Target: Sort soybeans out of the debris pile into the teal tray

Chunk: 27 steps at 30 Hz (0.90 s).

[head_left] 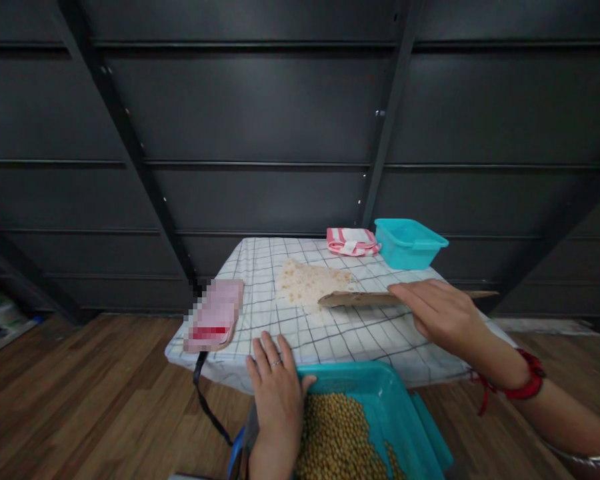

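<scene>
My right hand (437, 310) grips a flat strip of brown cardboard (363, 299), held on edge over the tablecloth. Left of the strip's tip lies a pale heap of fine grains (310, 283), with small tan lumps scattered among it. My left hand (276, 400) lies palm down, fingers stretched over the table's near edge and thumb at the rim of a turquoise tray (387, 393). Inside that tray are many small round yellow-brown pieces (333, 433), like dried peas or beads. Its lower end is cut off by the frame.
A checked white cloth (260, 257) covers the small table. At the back right stand a folded red-and-white cloth (351, 241) and a turquoise basket (410, 247). A pink blurred object (219, 310) lies at left, with a black strap (203, 393) hanging below. Dark panels rise behind.
</scene>
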Tool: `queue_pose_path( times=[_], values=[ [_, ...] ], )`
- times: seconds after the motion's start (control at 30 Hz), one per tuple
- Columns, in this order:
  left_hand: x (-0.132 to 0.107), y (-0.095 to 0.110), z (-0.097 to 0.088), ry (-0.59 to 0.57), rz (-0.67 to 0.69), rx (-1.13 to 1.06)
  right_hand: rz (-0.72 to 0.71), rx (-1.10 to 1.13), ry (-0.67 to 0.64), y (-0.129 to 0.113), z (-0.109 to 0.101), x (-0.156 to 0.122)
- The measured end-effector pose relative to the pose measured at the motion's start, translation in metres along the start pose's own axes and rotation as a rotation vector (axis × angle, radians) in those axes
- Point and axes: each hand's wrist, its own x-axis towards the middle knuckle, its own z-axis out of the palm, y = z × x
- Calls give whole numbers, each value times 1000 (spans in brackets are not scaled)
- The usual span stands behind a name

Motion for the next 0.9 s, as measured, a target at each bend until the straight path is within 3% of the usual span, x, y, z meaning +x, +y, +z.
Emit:
queue_pose_path(
  times=[0.2,0.47,0.9],
  values=[
    [0,0,-2,-22,-5,-25,-50,46,-17,-2,7,7],
    [0,1,-2,-28,-1,-6,-119,27,-48,-7,-7,10],
    [0,1,-3,-22,-11,-6,-112,49,-132,-15,-17,9]
  ],
)
